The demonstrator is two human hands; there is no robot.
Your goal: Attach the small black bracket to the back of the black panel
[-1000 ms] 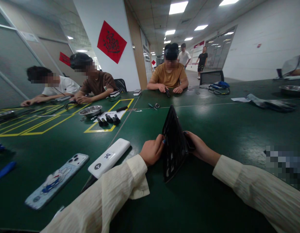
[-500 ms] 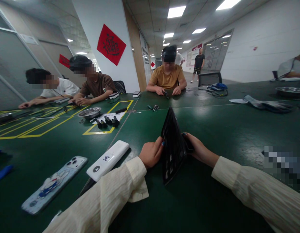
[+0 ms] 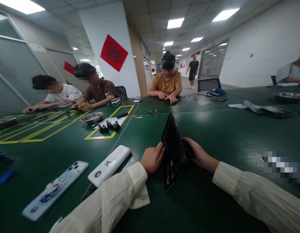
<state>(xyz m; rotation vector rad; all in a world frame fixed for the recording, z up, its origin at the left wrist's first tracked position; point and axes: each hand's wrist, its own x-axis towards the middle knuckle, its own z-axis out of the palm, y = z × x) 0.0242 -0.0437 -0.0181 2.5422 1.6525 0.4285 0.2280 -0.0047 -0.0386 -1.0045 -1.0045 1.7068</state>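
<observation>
Upright and turned nearly edge-on in front of me is a thin black panel, with pale reflections or marks on its left face; its exact kind is unclear. My left hand pinches it at its left side, thumb and bent fingers closed. On the other side my right hand is closed around a black part that juts out behind the panel; some of its fingers are hidden. By my left forearm lie a white power bank marked 26 and a phone in a blue cartoon case.
Black cylindrical parts stand on paper beside a metal bowl. Further off lie a small screwdriver, a grey glove and a blue cable bundle. Several people sit around the green table; one person is standing behind.
The view has tilted up slightly, so everything sits lower in it. Both hands keep their hold on the black panel. Across the table, the person's hands have come together.
</observation>
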